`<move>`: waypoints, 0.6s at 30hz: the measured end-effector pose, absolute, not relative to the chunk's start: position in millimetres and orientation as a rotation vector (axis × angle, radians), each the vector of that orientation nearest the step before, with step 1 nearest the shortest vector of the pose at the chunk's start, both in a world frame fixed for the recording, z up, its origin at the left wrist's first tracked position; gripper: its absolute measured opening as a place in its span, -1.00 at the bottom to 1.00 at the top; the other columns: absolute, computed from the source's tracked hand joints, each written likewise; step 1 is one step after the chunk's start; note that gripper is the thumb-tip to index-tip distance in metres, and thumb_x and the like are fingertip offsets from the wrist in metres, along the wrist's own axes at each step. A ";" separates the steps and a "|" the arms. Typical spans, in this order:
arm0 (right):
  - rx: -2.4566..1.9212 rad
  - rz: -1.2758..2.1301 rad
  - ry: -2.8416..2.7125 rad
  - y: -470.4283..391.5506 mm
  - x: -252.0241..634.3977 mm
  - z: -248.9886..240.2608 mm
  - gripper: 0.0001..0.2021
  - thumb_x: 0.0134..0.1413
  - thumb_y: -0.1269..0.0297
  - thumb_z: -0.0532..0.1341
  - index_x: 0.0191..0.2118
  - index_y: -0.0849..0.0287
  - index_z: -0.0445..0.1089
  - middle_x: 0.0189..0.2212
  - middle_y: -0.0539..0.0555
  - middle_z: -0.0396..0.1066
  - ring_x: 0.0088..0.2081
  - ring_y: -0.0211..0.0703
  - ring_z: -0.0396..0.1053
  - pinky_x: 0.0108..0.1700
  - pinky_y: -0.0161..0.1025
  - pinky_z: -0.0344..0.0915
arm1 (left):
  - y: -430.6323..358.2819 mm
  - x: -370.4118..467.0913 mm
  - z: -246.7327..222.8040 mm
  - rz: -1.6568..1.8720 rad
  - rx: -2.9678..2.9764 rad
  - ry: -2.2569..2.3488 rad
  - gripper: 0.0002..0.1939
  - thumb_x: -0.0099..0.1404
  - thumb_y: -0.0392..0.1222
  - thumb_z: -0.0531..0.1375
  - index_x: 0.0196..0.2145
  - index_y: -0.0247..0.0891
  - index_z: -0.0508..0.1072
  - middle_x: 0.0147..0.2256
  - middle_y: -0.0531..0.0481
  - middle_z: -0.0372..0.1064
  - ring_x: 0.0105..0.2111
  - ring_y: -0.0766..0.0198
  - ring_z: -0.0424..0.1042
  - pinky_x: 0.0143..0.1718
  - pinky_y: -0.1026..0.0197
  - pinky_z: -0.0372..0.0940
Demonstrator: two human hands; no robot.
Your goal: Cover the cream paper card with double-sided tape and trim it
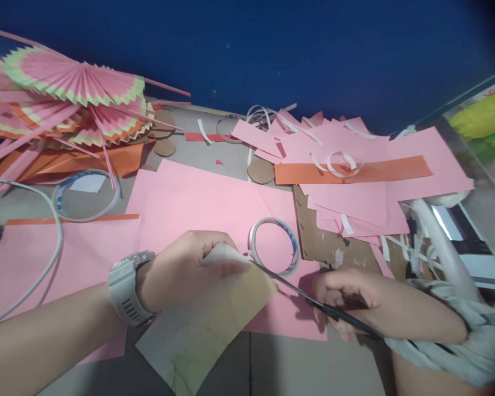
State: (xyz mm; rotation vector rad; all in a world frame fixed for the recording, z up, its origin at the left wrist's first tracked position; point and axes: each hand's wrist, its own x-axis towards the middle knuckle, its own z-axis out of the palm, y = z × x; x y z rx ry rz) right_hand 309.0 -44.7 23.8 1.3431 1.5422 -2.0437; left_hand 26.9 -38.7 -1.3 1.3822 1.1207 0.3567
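My left hand [181, 272], with a light watch on the wrist, grips a sheet of pale yellowish paper [214, 324] by its top edge. The sheet hangs tilted toward me. Closed around the handles of dark scissors [297, 289] is my right hand [350, 297]; its fingers partly hide the handles. The blades point up and left and meet the paper's upper edge near my left fingers. Whether they are cutting into it, I cannot tell. Under both hands lie large pink paper sheets [206, 192]. A roll of tape [295, 247] rests on them just beyond the blades.
Pleated paper fans [78, 82] are piled at the back left, near a second tape roll [117, 201] and a white cable [60, 236]. Pink paper pieces [355, 203], an orange strip [388, 169] and a cardboard disc [260, 171] lie at the right. A blue surface [247, 49] stands behind.
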 end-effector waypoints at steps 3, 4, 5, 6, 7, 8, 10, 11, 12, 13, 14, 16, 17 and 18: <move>1.333 -2.094 1.559 -43.9 304.3 22.1 -0.82 0.02 0.24 0.24 -0.34 0.28 0.36 -0.42 0.10 0.44 -0.38 -0.24 0.43 -0.42 -0.38 0.33 | -38.7 26.7 -1.5 0.382 1.384 1.098 -0.77 0.21 -0.05 0.20 -0.49 -0.24 0.40 -0.55 0.18 0.24 -0.57 0.47 0.16 -0.60 0.44 0.07; 1.330 -2.102 1.567 -43.8 302.8 21.6 -0.82 0.02 0.24 0.24 -0.34 0.28 0.36 -0.41 0.10 0.44 -0.38 -0.24 0.42 -0.42 -0.38 0.33 | -38.8 27.0 -1.2 0.389 1.387 1.082 -0.79 0.22 -0.08 0.20 -0.49 -0.25 0.41 -0.55 0.18 0.24 -0.56 0.47 0.16 -0.59 0.44 0.08; 1.330 -2.100 1.572 -43.8 301.6 21.3 -0.83 0.03 0.24 0.23 -0.33 0.27 0.36 -0.42 0.09 0.44 -0.39 -0.25 0.42 -0.43 -0.38 0.33 | -38.8 27.4 -0.8 0.392 1.390 1.069 -0.80 0.22 -0.12 0.19 -0.49 -0.25 0.42 -0.55 0.18 0.24 -0.56 0.47 0.16 -0.58 0.44 0.08; 1.331 -2.085 1.581 -44.0 300.6 21.0 -0.83 0.03 0.24 0.22 -0.34 0.27 0.36 -0.42 0.08 0.43 -0.40 -0.25 0.41 -0.44 -0.38 0.32 | -39.0 27.8 -0.2 0.388 1.389 1.055 -0.82 0.22 -0.14 0.19 -0.49 -0.25 0.43 -0.56 0.18 0.22 -0.57 0.47 0.15 -0.59 0.44 0.07; 1.331 -2.061 1.602 -44.2 299.9 20.8 -0.84 0.03 0.25 0.22 -0.36 0.26 0.36 -0.43 0.08 0.43 -0.42 -0.26 0.40 -0.45 -0.37 0.31 | -39.2 28.1 0.2 0.383 1.382 1.048 -0.82 0.23 -0.15 0.19 -0.49 -0.25 0.44 -0.58 0.18 0.20 -0.58 0.48 0.13 -0.61 0.44 0.06; 1.336 -2.036 1.624 -44.4 299.5 20.7 -0.86 0.02 0.26 0.22 -0.39 0.25 0.35 -0.44 0.08 0.43 -0.42 -0.25 0.39 -0.45 -0.37 0.30 | -39.6 28.3 0.6 0.375 1.365 1.048 -0.82 0.23 -0.13 0.19 -0.48 -0.24 0.44 -0.59 0.18 0.19 -0.59 0.47 0.11 -0.63 0.45 0.04; 1.330 -2.005 1.659 -45.0 299.3 20.0 -0.87 0.01 0.29 0.22 -0.44 0.23 0.31 -0.40 0.09 0.44 -0.37 -0.20 0.40 -0.42 -0.35 0.30 | -40.5 28.4 0.8 0.347 1.304 1.063 -0.79 0.22 -0.05 0.19 -0.44 -0.23 0.45 -0.59 0.18 0.18 -0.59 0.47 0.11 -0.64 0.45 0.02; 1.324 -2.003 1.663 -45.2 299.4 19.4 -0.87 0.02 0.30 0.21 -0.45 0.22 0.30 -0.38 0.10 0.45 -0.34 -0.17 0.41 -0.40 -0.33 0.31 | -40.9 28.2 0.6 0.332 1.268 1.072 -0.77 0.22 -0.01 0.19 -0.43 -0.23 0.45 -0.59 0.18 0.18 -0.59 0.47 0.11 -0.64 0.45 0.02; 1.322 -2.011 1.655 -45.4 299.6 18.4 -0.88 0.04 0.31 0.19 -0.45 0.21 0.29 -0.36 0.11 0.45 -0.31 -0.15 0.41 -0.38 -0.32 0.31 | -41.2 28.0 0.3 0.320 1.234 1.079 -0.75 0.21 0.02 0.19 -0.42 -0.22 0.44 -0.59 0.18 0.18 -0.58 0.46 0.12 -0.63 0.46 0.02; 1.321 -2.022 1.638 -45.7 299.8 17.2 -0.90 0.06 0.32 0.16 -0.44 0.21 0.30 -0.35 0.11 0.45 -0.30 -0.14 0.41 -0.37 -0.31 0.31 | -41.4 27.7 -0.1 0.310 1.204 1.082 -0.74 0.21 0.04 0.19 -0.42 -0.22 0.44 -0.59 0.18 0.18 -0.58 0.46 0.12 -0.63 0.46 0.03; 1.319 -2.035 1.619 -45.9 300.1 15.8 -0.91 0.06 0.33 0.15 -0.42 0.21 0.30 -0.36 0.10 0.44 -0.30 -0.14 0.41 -0.37 -0.30 0.31 | -41.5 27.5 -0.5 0.300 1.178 1.082 -0.73 0.21 0.04 0.19 -0.42 -0.22 0.44 -0.59 0.18 0.17 -0.58 0.46 0.11 -0.63 0.46 0.02; 1.315 -2.062 1.588 -46.3 300.6 13.0 -0.95 0.04 0.36 0.14 -0.39 0.21 0.31 -0.40 0.07 0.43 -0.33 -0.16 0.40 -0.38 -0.30 0.31 | -41.5 27.1 -0.9 0.274 1.116 1.070 -0.72 0.21 0.06 0.19 -0.42 -0.23 0.43 -0.59 0.18 0.16 -0.60 0.47 0.10 -0.65 0.46 0.01; 1.310 -2.077 1.571 -46.4 300.8 11.8 -0.96 0.04 0.37 0.13 -0.37 0.21 0.31 -0.42 0.05 0.42 -0.35 -0.18 0.39 -0.38 -0.31 0.30 | -41.5 26.9 -0.8 0.252 1.072 1.056 -0.71 0.21 0.07 0.18 -0.41 -0.23 0.42 -0.60 0.18 0.15 -0.61 0.47 0.09 -0.66 0.45 0.00; 1.302 -2.090 1.560 -46.4 300.8 11.0 -0.96 0.03 0.38 0.14 -0.36 0.21 0.31 -0.43 0.04 0.40 -0.37 -0.20 0.37 -0.38 -0.31 0.28 | -41.5 26.8 -0.6 0.231 1.026 1.043 -0.70 0.21 0.08 0.18 -0.39 -0.23 0.41 -0.60 0.18 0.15 -0.62 0.47 0.09 -0.67 0.45 -0.01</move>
